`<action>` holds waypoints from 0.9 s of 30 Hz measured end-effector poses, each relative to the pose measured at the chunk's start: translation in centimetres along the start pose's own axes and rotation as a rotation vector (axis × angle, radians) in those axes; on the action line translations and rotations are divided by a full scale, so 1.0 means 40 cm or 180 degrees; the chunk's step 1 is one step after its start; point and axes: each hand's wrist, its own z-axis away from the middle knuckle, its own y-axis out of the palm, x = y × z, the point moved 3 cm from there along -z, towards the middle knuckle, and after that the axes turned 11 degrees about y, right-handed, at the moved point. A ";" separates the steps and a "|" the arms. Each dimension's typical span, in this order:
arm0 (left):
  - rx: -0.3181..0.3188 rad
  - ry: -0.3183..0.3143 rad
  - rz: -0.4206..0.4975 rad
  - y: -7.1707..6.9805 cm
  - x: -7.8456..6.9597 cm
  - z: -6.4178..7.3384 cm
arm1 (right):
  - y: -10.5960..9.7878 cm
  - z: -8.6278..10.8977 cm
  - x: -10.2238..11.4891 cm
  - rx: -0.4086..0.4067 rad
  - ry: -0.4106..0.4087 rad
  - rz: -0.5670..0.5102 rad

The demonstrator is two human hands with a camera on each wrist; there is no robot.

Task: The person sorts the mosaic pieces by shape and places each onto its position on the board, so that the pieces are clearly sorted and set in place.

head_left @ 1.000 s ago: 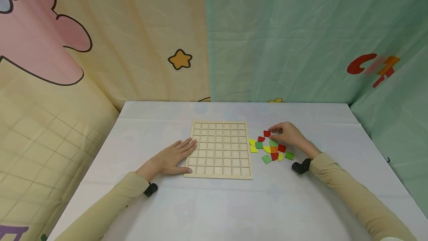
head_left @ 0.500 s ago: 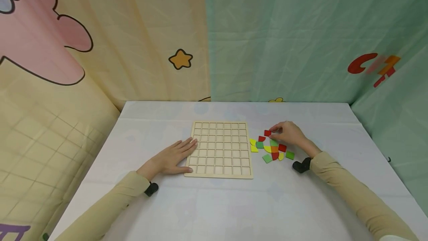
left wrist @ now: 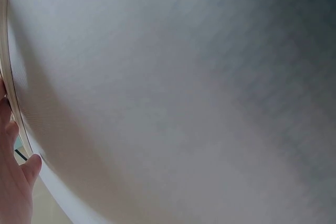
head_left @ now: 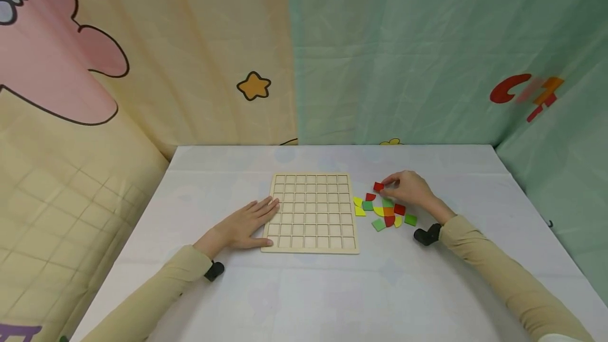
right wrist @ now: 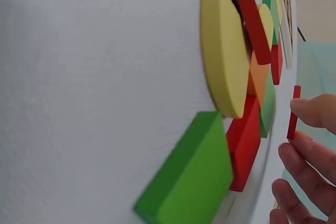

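Observation:
In the head view my left hand (head_left: 243, 224) lies with straight fingers on the left edge of a pale wooden grid board (head_left: 315, 214). Only part of that hand shows in the left wrist view, against the board's rim. My right hand (head_left: 410, 190) pinches a small red square tile (head_left: 378, 187) between thumb and fingertip, right of the board. The right wrist view shows this red tile (right wrist: 294, 113) edge-on, held off the table. Below the hand lie loose tiles, among them a green square (head_left: 410, 220), a red square (head_left: 400, 209) and an orange one (head_left: 388, 211).
A red quarter-round tile (head_left: 370, 197), a yellow tile (head_left: 360, 211) and a green square tile (head_left: 368, 206) lie near the board's right edge. A white cloth covers the table (head_left: 304, 294). Printed curtains (head_left: 427, 57) hang behind and at both sides.
The red square tile in my right hand has tilted and come up a little from the table. My left hand stays on the board's edge.

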 end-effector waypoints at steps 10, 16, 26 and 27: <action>-0.0007 0.0000 -0.0015 0.004 0.000 0.004 | -0.006 0.014 0.039 -0.0088 0.0013 -0.0015; 0.0014 -0.0023 -0.0043 0.007 0.001 0.005 | -0.004 0.014 0.064 -0.0094 0.0023 -0.0065; 0.0001 -0.0020 -0.0036 0.005 0.004 0.002 | 0.009 -0.006 0.105 -0.0046 -0.0087 -0.0172; -0.0007 -0.0011 -0.0041 0.005 0.004 0.001 | 0.011 -0.009 0.109 -0.0048 -0.0102 -0.0166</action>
